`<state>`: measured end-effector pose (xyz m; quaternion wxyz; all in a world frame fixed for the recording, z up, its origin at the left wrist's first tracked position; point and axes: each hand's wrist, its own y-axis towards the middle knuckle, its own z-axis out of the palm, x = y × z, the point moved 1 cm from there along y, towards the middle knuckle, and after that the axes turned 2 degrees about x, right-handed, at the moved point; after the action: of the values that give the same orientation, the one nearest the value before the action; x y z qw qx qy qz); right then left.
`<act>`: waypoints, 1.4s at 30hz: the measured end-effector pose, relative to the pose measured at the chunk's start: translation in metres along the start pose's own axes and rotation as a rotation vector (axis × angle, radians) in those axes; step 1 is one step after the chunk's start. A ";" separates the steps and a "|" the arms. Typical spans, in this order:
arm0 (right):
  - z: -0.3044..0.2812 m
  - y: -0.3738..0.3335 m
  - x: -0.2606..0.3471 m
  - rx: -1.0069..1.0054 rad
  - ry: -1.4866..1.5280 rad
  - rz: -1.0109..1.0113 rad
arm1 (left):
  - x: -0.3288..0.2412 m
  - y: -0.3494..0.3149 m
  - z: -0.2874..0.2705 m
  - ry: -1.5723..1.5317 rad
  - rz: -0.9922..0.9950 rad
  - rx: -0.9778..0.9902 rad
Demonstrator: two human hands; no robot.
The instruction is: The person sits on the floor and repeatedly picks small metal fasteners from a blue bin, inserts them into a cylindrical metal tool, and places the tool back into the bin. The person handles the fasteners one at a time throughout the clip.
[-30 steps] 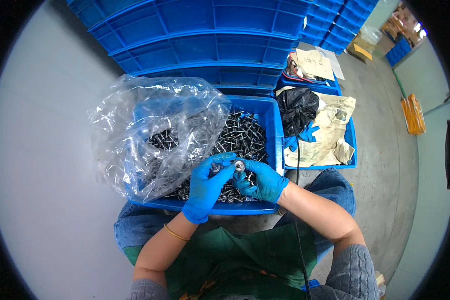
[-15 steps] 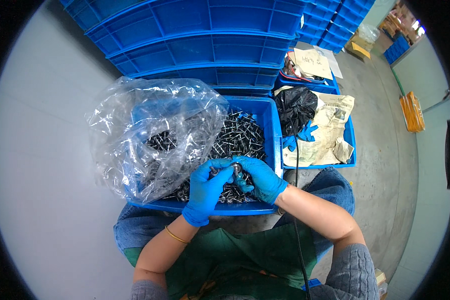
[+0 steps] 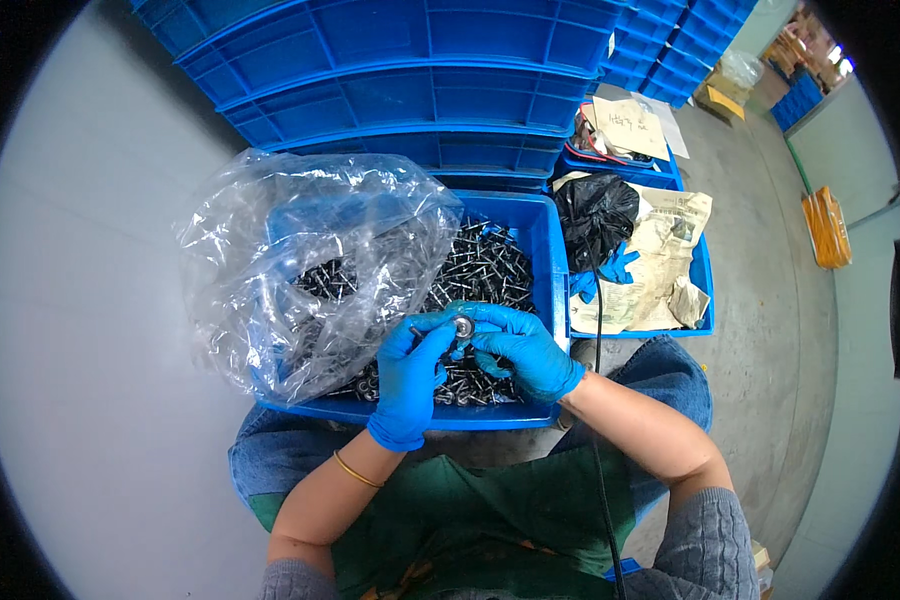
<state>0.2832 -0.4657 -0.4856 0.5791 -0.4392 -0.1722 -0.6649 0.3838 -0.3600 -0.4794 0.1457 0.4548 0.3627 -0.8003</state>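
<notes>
On the left, a crumpled clear plastic bag (image 3: 310,190) lies over part of a blue plastic crate (image 3: 500,416) filled with black stemmed metal fittings (image 3: 475,270). Above its near side, the gloved left hand (image 3: 404,380) is narrowed about a dark piece (image 3: 417,331); whether that joins the next part cannot be told. Just right of it, over the crate, a round metal part (image 3: 464,327) sits between both hands' fingertips. Half a second ago it stood nearly edge-on; now its ringed face is turned up, so the handling appears to have reached a point where that face can be seen or worked. The gloved right hand (image 3: 532,357) has shifted its fingers across the part's far edge and holds it in a close pinch. Farther right, a black plastic bag (image 3: 597,212) rests beside newspaper (image 3: 610,310).
</notes>
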 end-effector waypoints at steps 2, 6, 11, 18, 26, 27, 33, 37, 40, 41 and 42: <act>-0.002 0.001 0.000 0.000 -0.005 0.012 | 0.000 0.000 0.000 -0.013 0.027 -0.008; -0.001 0.003 0.003 -0.031 -0.028 0.048 | -0.004 -0.003 0.005 -0.043 0.022 -0.088; -0.004 0.004 0.002 -0.030 -0.029 0.029 | -0.003 -0.002 0.005 0.055 0.072 -0.004; 0.006 0.006 -0.006 -0.131 -0.581 -0.475 | -0.001 -0.003 0.005 0.043 0.058 -0.034; 0.000 0.003 0.003 -0.221 -1.053 -0.745 | -0.001 -0.002 -0.001 0.012 -0.167 -0.018; -0.001 0.002 0.005 -0.213 -1.075 -0.723 | -0.001 -0.001 -0.003 0.002 -0.218 0.032; -0.001 -0.002 0.010 -0.140 -1.071 -0.638 | 0.001 -0.001 -0.014 0.835 0.583 0.369; -0.001 0.000 0.006 -0.062 -0.578 -0.420 | 0.025 0.009 -0.031 0.369 0.163 0.395; -0.006 0.006 0.010 -0.147 -0.447 -0.271 | 0.035 0.017 -0.038 -0.165 -0.132 0.465; -0.007 0.007 0.010 -0.145 -0.361 -0.257 | 0.037 0.020 -0.039 -0.349 -0.192 0.497; -0.006 0.008 0.009 -0.142 -0.274 -0.243 | 0.039 0.020 -0.039 -0.411 -0.224 0.471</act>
<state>0.2888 -0.4785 -0.4841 0.4333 -0.5414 -0.2538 -0.6743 0.3985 -0.3426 -0.5331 0.0179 0.2623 0.1783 -0.9482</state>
